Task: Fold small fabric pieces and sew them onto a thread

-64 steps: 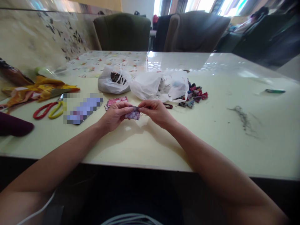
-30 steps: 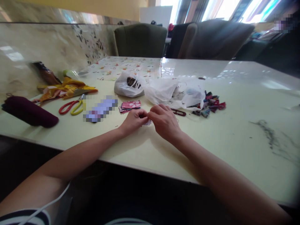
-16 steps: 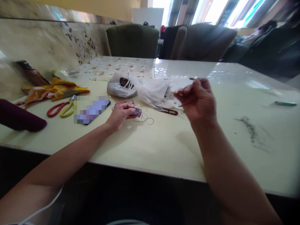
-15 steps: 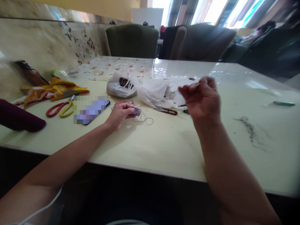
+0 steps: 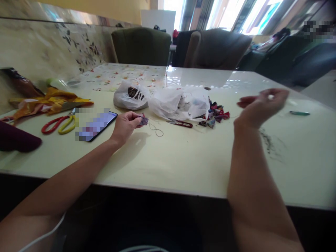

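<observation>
My left hand (image 5: pixel 124 127) is closed in a pinch on a small piece of patterned purple-and-pink fabric (image 5: pixel 143 120), above the table. From the fabric hangs a dark thread (image 5: pixel 159 133) with a loop in it. My right hand (image 5: pixel 262 106) is raised off to the right, well apart from the fabric, its fingers drawn together and smeared by motion. What it pinches is too small to make out. Between the hands lie small thread snips (image 5: pixel 183 123) with dark red handles, beside a pile of colourful fabric pieces (image 5: pixel 217 113).
Two white plastic bags (image 5: pixel 122 98) stand behind the snips, one with dark brown grains. On the left lie a phone (image 5: pixel 101 126), red-and-yellow-handled scissors (image 5: pixel 59 124), orange wrapping (image 5: pixel 52 99) and a dark purple cylinder (image 5: pixel 19 136). Thread scraps (image 5: pixel 269 143) and a green object (image 5: pixel 299 113) lie right.
My right hand has swung out to the right, farther from the fabric, and turned at the wrist. The fabric pile behind it now shows. My left hand still pinches the fabric. The view shifted slightly right.
</observation>
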Demonstrator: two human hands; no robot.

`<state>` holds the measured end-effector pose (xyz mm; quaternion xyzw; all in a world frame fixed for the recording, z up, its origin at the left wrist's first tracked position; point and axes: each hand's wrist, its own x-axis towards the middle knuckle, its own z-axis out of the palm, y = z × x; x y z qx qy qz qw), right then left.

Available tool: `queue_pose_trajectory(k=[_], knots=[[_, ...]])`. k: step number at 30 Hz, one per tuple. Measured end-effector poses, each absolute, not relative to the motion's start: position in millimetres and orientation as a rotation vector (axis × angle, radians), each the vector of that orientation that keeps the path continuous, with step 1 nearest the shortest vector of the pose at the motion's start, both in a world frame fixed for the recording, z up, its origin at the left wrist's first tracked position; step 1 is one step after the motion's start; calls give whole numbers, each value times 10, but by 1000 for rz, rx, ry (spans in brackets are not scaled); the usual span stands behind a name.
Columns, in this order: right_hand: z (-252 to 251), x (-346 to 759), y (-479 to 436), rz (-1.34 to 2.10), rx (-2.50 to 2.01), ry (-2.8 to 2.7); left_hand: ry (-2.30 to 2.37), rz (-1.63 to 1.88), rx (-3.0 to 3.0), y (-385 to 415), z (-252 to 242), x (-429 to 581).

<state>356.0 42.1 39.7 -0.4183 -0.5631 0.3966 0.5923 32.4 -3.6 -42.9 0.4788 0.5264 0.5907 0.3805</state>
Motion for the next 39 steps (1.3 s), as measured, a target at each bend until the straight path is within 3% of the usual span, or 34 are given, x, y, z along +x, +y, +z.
queue_pose_trajectory(k=[11,19,26,39], knots=[[-326,2640,388,1033,-1014,-1778,1364,1516,1347,-130,-382,387],[-507,2407,283,1291,-972,-1925,1311,1510,1388,-188,-372,440],[-198,2681,291,1528,-810,-1462,1305,1481,1313,-135,-386,405],[143,3615,743,1022,-917,-627,1337,1397,1179,-55,-423,356]])
